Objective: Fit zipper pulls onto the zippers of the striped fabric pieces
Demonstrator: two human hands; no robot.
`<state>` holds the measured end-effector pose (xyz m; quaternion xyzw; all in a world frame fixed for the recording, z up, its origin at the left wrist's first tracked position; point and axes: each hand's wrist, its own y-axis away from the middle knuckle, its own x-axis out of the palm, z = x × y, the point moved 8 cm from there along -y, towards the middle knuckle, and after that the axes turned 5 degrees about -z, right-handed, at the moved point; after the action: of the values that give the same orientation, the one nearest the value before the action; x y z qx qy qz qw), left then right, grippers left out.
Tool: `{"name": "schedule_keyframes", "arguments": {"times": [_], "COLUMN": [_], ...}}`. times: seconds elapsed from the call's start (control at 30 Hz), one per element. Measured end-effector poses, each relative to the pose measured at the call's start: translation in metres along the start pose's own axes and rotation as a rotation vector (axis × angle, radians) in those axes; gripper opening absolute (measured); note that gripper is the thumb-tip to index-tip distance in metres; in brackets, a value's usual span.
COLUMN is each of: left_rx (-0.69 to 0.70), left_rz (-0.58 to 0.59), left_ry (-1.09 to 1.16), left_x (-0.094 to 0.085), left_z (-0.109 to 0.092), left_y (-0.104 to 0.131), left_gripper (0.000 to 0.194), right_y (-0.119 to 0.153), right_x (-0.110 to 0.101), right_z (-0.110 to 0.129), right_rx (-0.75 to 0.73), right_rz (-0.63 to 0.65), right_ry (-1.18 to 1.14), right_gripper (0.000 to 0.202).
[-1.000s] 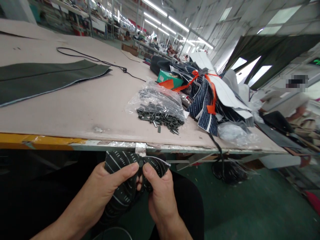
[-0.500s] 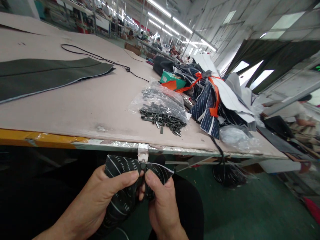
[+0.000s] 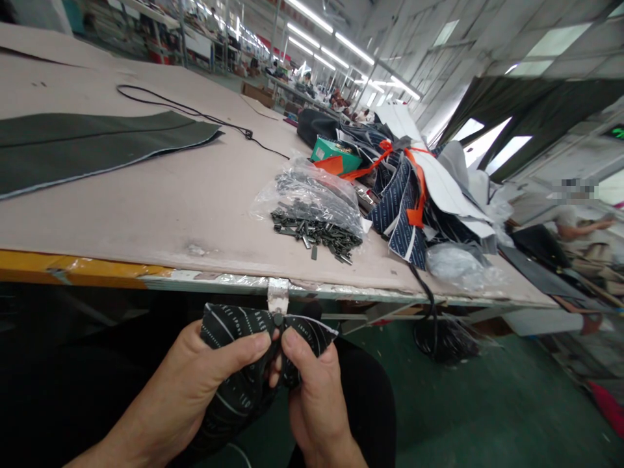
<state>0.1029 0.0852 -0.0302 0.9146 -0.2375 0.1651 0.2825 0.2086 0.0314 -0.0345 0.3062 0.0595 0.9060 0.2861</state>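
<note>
Dark lining fabric (image 3: 231, 325) with pale printed lettering and stripes is bunched below the table's front edge. My left hand (image 3: 195, 377) is closed on its left part, thumb pressed on top. On the right part my right hand (image 3: 319, 393) pinches the cloth between thumb and fingers. The thumbs are close together, and some fingertips show in the gap between them. Just above the thumbs, a small dark round piece (image 3: 278, 319) sits at the lower end of a pale metal tab (image 3: 278, 296) fixed to the table edge. Folds of the fabric hang under my hands.
On the table (image 3: 146, 214) lies a clear plastic bag (image 3: 316, 185) spilling small dark metal pieces (image 3: 316, 231). Behind it are a green box (image 3: 336, 154) and a heap of printed navy fabric (image 3: 402, 205). Dark panels (image 3: 97, 149) and a black cord (image 3: 195, 114) lie leftward. A person (image 3: 575, 224) sits far right.
My hands keep the same grip on the fabric with barely any movement. The person at far right has shifted, with an arm now reaching further out.
</note>
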Motion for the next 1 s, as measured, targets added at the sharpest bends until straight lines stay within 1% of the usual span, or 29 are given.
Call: {"name": "schedule_keyframes", "arguments": {"times": [0.1, 0.27, 0.37, 0.47, 0.57, 0.63, 0.7, 0.77, 0.83, 0.9, 0.93, 1.0], "left_rx": [0.036, 0.022, 0.029, 0.029, 0.046, 0.025, -0.017, -0.047, -0.053, -0.024, 0.023, 0.197], "left_rz": [-0.023, -0.088, -0.114, -0.084, -0.051, -0.052, -0.053, -0.058, -0.076, -0.084, -0.100, -0.175], "left_ry": [-0.048, -0.070, -0.110, -0.223, -0.383, -0.403, -0.347, -0.284, -0.251, -0.285, -0.331, -0.491], "left_x": [0.000, 0.000, -0.007, -0.017, -0.027, -0.032, -0.031, -0.027, -0.023, -0.017, -0.014, -0.009], "left_z": [-0.003, -0.009, -0.010, 0.000, 0.017, 0.028, 0.036, 0.037, 0.029, 0.013, 0.000, -0.036], "left_y": [-0.003, -0.013, -0.014, -0.007, 0.005, 0.011, 0.016, 0.017, 0.015, 0.009, 0.005, -0.003], "left_gripper": [0.024, 0.027, 0.031, 0.036, 0.038, 0.041, 0.047, 0.051, 0.052, 0.051, 0.049, 0.043], "right_y": [-0.002, -0.013, -0.016, -0.009, 0.006, 0.015, 0.021, 0.022, 0.018, 0.007, 0.000, -0.015], "right_x": [0.001, 0.003, 0.001, -0.007, -0.020, -0.029, -0.037, -0.038, -0.032, -0.021, -0.015, -0.001], "right_z": [0.002, 0.001, 0.007, 0.017, 0.019, 0.014, 0.012, 0.013, 0.021, 0.035, 0.043, 0.061], "right_rx": [-0.015, -0.018, -0.049, -0.123, -0.153, -0.139, -0.125, -0.122, -0.133, -0.161, -0.187, -0.269], "right_rz": [0.002, -0.014, 0.004, 0.068, 0.124, 0.097, 0.023, -0.041, -0.063, -0.055, -0.047, -0.031], "right_ry": [0.009, -0.005, 0.039, 0.190, 0.359, 0.408, 0.427, 0.441, 0.452, 0.471, 0.491, 0.569], "right_gripper": [0.036, 0.035, 0.030, 0.025, 0.032, 0.035, 0.035, 0.035, 0.034, 0.030, 0.027, 0.022]}}
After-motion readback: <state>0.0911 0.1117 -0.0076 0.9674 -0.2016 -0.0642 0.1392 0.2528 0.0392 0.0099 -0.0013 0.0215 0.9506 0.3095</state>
